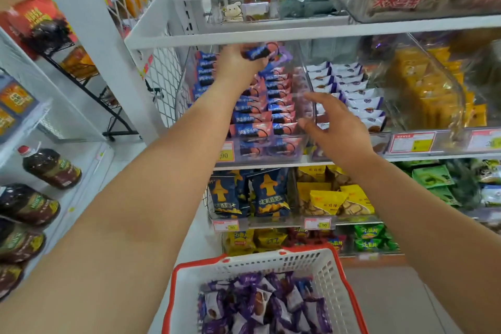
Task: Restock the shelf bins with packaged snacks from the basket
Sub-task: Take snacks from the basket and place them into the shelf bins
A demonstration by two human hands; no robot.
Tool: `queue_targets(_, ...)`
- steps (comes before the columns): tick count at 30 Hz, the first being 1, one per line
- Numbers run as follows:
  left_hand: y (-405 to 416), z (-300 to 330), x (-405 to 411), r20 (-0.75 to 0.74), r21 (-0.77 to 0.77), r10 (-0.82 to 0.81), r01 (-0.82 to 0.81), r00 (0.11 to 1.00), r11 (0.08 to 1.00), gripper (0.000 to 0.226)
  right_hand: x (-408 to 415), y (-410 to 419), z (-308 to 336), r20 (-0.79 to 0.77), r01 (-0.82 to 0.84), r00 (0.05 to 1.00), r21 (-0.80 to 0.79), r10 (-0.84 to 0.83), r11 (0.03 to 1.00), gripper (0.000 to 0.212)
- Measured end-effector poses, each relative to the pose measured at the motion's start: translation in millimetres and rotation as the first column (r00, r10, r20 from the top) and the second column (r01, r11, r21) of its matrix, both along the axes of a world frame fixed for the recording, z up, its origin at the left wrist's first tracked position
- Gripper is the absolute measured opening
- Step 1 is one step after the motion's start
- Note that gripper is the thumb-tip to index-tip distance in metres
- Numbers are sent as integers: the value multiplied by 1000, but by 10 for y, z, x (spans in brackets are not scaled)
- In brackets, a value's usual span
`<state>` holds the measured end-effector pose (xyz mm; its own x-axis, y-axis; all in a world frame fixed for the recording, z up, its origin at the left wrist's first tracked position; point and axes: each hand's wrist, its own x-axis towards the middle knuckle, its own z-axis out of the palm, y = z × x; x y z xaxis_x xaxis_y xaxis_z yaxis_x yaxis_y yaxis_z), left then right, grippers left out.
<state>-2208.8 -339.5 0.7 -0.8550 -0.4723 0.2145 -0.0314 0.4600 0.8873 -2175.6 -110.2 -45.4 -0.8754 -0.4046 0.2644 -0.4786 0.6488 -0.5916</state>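
- I am holding my left hand (238,61) high at the back of the blue-pack bin (305,144), fingers curled around a few dark blue packs (256,52).
- My right hand (332,125) is hovering near the divider between this bin and the white-pack bin (349,89), fingers spread, holding nothing.
- I am judging the job as partly done: the blue rows are looking nearly full, but the basket (187,279) below is still holding many purple packs (260,304).
- I am standing in a shop aisle, with white shelves (271,32), price tags (413,142) and oil bottles (51,168) on the left.
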Motion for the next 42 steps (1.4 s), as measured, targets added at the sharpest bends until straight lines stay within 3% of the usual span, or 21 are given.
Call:
queue_targets(6,-73,-21,-690,200,-345,66,7,978,939,50,-9,15,-10,44,2,999,-42,0,999,44)
queue_targets(15,-216,-246,-931,126,-589,15,63,992,805,28,-26,15,1,104,16,995,-51,-10,999,51)
queue_targets(21,-252,-307,-1039,194,-597,82,51,978,801,25,-38,37,-9,88,6,996,-38,-2,999,52)
queue_targets(35,-213,-297,-1092,158,-617,160,-29,974,786,17,-39,40,-15,50,-21,998,-20,22,1000,51)
queue_targets(39,-195,-222,-997,202,-613,127,25,971,789,24,-26,31,-4,51,-25,998,-17,26,1000,50)
queue_targets(42,-195,-177,-951,238,-627,125,54,963,777,44,-18,38,10,51,-29,998,-18,30,999,49)
